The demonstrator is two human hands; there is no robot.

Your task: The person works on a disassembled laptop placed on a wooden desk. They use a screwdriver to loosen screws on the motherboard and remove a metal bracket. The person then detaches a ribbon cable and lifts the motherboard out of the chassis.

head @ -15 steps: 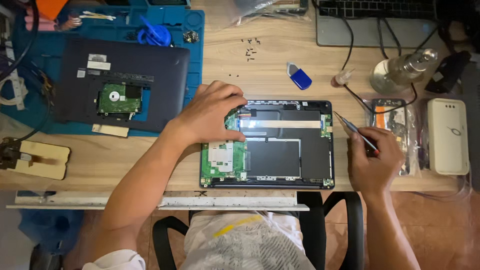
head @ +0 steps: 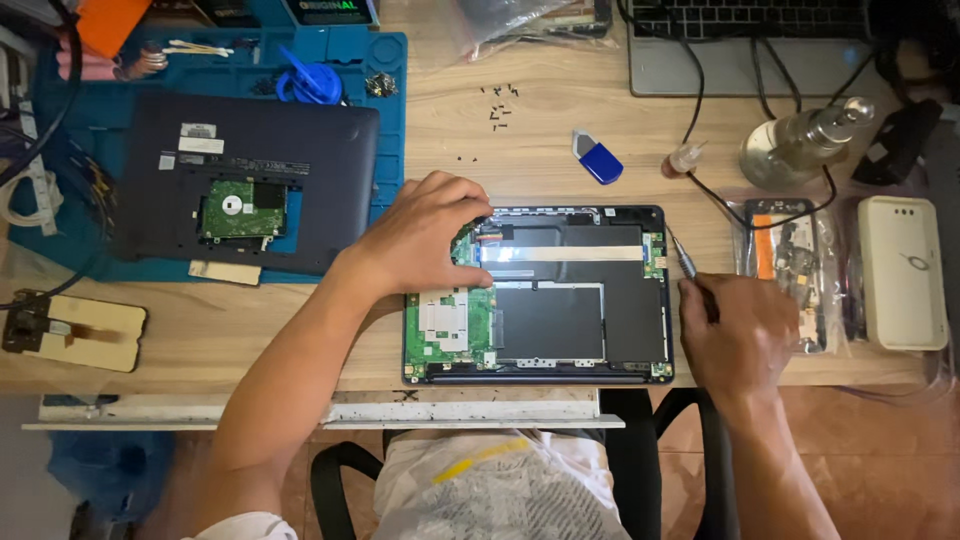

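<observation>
Warm, even light falls from above on the wooden counter [head: 540,150], bright without harshness. Shadows are soft and short: a faint one sits beneath the left hand [head: 425,240] and along the forearm. A thin strip of glare crosses the pale band inside the opened laptop [head: 560,300], and the metal dispenser bottle [head: 800,145] catches small highlights. The middle is fairly sharp; the corners darken and soften, perhaps from the wide lens. The tiny screws [head: 500,105] show only as specks. The right hand [head: 735,340] looks slightly smeared.
</observation>
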